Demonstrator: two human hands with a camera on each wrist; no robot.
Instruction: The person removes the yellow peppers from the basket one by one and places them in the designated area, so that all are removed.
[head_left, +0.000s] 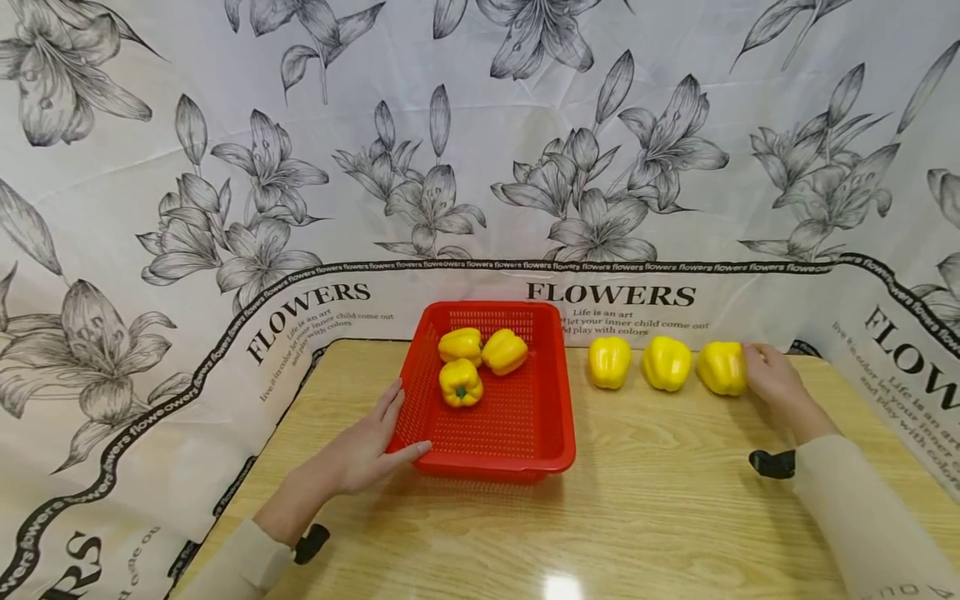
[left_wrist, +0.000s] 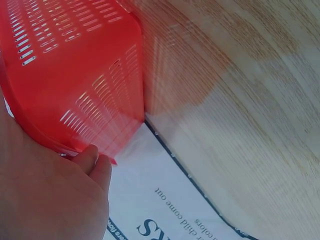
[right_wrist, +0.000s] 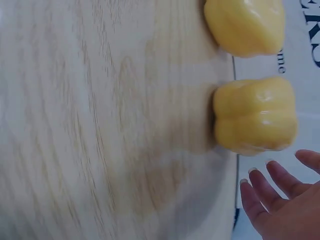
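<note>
A red plastic basket (head_left: 551, 417) with slotted walls stands on the table and holds 3 yellow bell peppers (head_left: 461, 383). At its near left side, my left hand (head_left: 360, 450) holds the rim, fingers along the outside and thumb over the corner. The left wrist view shows the fingertips (left_wrist: 90, 157) against the red rim. Right of the basket, 3 more yellow bell peppers stand in a row: a left one (head_left: 609, 363), a middle one (head_left: 667, 364) and a right one (head_left: 722, 368). My right hand (head_left: 774, 379) is beside the right one, its fingers extended and slightly spread in the right wrist view.
The light wood table (head_left: 660, 500) meets a white cloth backdrop (head_left: 465, 208) printed with flowers and lettering, just behind the basket and the pepper row. The cloth also borders the left and right table edges. A dark band device (head_left: 772, 464) is at my right wrist.
</note>
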